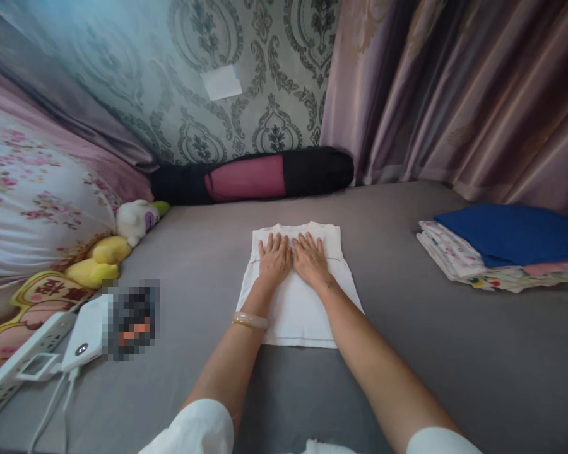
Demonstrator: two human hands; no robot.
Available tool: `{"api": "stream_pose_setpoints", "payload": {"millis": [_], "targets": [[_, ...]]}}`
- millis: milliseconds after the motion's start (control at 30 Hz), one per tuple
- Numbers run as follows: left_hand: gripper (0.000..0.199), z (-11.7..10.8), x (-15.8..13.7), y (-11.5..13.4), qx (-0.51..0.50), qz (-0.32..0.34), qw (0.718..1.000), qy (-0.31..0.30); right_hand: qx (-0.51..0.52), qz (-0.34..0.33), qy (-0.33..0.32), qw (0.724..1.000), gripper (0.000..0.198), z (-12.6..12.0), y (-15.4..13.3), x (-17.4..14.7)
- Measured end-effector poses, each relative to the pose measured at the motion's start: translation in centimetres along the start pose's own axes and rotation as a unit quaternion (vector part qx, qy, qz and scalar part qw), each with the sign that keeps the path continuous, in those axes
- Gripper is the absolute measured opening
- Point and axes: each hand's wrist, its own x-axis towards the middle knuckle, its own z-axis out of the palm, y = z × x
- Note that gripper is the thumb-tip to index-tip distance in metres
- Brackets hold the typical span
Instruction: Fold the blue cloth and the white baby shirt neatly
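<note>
A small white shirt point(298, 318) lies spread out on the grey bed sheet point(194, 252), its neckline at the far end and its hem toward me. My left hand point(275, 257) rests palm down on the upper part of the shirt, fingers stretched forward and slightly apart. Beside it, my right hand point(310, 257) is also laid flat on the fabric, fingers spread. The thumbs come close together at the middle. Neither hand grips anything. Part of the shirt is hidden under my hands and forearms.
A stack of folded cloth point(454, 255) with a blue piece point(515, 233) on top sits at the right. On the left are a power strip point(28, 359), a white power bank point(88, 334) with cables, and plush toys point(94, 268). A black and pink long bag point(250, 178) lies along the wall.
</note>
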Motion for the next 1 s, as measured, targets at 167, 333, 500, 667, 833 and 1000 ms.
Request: {"api": "stream_pose_setpoints", "payload": {"millis": [167,333,500,667,833,1000], "targets": [[0.052,0.2,0.2,-0.2,0.008,-0.014,0.999,-0.049,-0.025,0.021,-0.036,0.999,0.05,0.2,0.0,0.2],[0.051,0.0,0.4,-0.3,0.012,-0.013,0.999,-0.047,-0.024,0.02,-0.045,0.999,0.052,0.1,0.0,0.3],[0.048,-0.6,1.4,-0.9,0.008,-0.003,1.0,-0.028,-0.032,0.034,-0.01,0.999,0.052,0.0,0.1,0.3],[0.058,0.5,2.1,-1.9,0.032,-0.035,0.999,-0.019,-0.041,0.084,0.001,0.996,0.055,0.0,0.8,0.5],[0.06,1.2,2.1,-2.3,0.034,-0.043,0.998,-0.044,-0.042,0.098,-0.013,0.994,0.059,0.4,1.2,0.8],[0.06,0.6,1.7,-2.1,0.024,-0.052,0.998,-0.005,-0.036,0.094,-0.005,0.995,0.058,0.4,1.1,0.7]]}}
